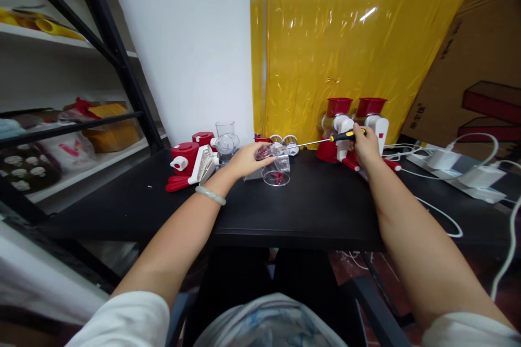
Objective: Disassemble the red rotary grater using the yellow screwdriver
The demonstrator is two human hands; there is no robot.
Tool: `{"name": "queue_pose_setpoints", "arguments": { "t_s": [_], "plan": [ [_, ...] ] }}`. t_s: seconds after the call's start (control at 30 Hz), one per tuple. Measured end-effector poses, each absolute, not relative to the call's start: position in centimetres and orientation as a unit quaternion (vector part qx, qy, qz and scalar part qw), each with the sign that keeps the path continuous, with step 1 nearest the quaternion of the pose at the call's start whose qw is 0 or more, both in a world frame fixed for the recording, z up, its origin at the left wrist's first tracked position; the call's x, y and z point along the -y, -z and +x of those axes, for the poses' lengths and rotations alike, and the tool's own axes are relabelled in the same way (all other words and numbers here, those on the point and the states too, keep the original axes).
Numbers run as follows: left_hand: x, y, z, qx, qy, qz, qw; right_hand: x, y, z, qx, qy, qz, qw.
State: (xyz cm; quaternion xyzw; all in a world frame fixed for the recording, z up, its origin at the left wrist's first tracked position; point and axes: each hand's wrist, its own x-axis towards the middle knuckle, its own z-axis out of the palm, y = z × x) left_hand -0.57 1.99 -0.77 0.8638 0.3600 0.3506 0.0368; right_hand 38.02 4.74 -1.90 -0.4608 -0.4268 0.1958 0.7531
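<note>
My left hand (249, 159) is closed around a clear plastic part (281, 162) just above the black table. In my right hand (366, 146) is a screwdriver (344, 136) with a yellow and black handle. Its thin metal shaft points left, and the tip reaches the clear part near my left fingers; whether it touches is too small to tell. Beneath the clear part, a round transparent dish-like piece (277, 183) shows small red pieces (278, 177) in or behind it. Two metal drums (290, 144) lie just behind.
On the left of the black table (325, 211) are red and white grinder parts (185, 158) and a clear hopper (226, 136). Two assembled red and white grinders (338, 119) stand behind my right hand. White chargers and cables (443, 158) lie at right. Shelves (77, 173) flank the left.
</note>
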Motion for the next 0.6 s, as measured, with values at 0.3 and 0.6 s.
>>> {"name": "queue_pose_setpoints", "arguments": {
  "t_s": [0.3, 0.6],
  "plan": [
    [-1.9, 0.7, -0.6, -0.365, -0.351, 0.861, 0.046, -4.4, 1.3, 37.7, 0.390, -0.301, -0.400, 0.773],
    [-1.8, 0.7, -0.5, -0.368, -0.350, 0.860, 0.044, -4.5, 1.9, 37.9, 0.416, -0.201, -0.468, 0.753]
  ]
}}
